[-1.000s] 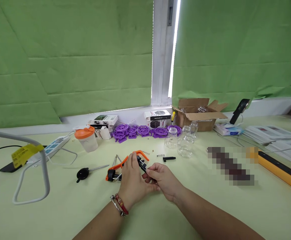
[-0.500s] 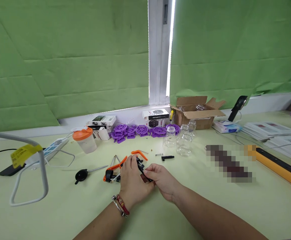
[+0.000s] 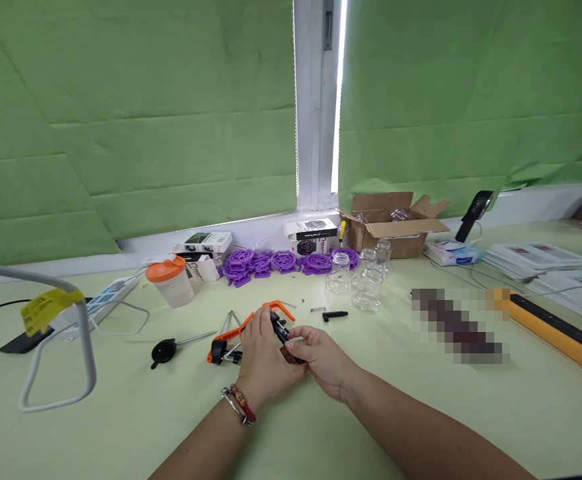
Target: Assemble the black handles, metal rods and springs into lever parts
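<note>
My left hand point(image 3: 263, 360) is closed around an orange and black clamp-like tool point(image 3: 231, 337) that rests on the pale green table point(image 3: 121, 427). My right hand point(image 3: 321, 360) pinches the black end of the same tool point(image 3: 283, 333) between thumb and fingers. Both hands meet at the middle of the table. A small spring point(image 3: 317, 309) and a short black pin point(image 3: 335, 315) lie just beyond the hands. A black-knobbed metal rod point(image 3: 171, 347) lies to the left.
Purple plastic wheels point(image 3: 281, 261), small boxes point(image 3: 205, 243), glass jars point(image 3: 365, 283), an orange-lidded cup point(image 3: 171, 280) and an open carton point(image 3: 391, 227) line the back. A white wire stand point(image 3: 65, 333) and power strip point(image 3: 105, 297) sit left; an orange-black bar point(image 3: 561, 333) and booklets point(image 3: 545, 260) right.
The hands and the tool have stayed almost in place, with small finger shifts on the black end. The view has drifted slightly.
</note>
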`<state>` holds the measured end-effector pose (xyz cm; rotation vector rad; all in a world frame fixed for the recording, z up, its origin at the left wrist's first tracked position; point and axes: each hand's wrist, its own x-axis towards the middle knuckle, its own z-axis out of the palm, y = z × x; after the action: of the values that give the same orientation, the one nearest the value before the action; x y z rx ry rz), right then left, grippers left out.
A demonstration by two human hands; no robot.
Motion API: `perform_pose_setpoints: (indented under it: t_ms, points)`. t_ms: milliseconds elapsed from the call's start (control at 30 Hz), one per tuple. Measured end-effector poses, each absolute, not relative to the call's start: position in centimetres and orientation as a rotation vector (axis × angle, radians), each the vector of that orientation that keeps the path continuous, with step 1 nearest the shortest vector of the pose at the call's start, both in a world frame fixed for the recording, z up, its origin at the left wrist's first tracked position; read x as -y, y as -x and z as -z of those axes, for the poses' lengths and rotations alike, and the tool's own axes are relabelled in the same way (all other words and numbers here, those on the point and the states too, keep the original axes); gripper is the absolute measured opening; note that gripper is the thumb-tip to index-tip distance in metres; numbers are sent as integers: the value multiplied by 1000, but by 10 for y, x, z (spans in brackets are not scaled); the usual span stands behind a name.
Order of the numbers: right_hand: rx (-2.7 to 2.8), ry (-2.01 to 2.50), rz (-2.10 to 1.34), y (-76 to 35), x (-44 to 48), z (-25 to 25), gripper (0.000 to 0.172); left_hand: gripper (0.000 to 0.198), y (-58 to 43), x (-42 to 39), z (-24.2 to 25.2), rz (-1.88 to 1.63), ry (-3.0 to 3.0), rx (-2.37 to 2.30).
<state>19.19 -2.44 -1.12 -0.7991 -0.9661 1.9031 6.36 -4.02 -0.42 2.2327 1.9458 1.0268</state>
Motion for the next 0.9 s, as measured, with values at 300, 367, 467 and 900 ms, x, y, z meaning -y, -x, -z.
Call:
perform_pose_setpoints:
  t_ms: [300,367,467,900]
  points:
    - [972,845,-1917,-194,24,11,34,112,-58,38,0,-948,-2158,-1920]
    - [983,828,-1905,-193,25,11,33,107,-59,37,1,-976,-2187,-1940]
    - [997,825,-1897,-193,26,11,31,100,-60,36,3,-1014,-2255,-1960]
    - [1042,785,-1901,-194,24,13,29,85,-61,37,-3,-1058,-2380,-1972]
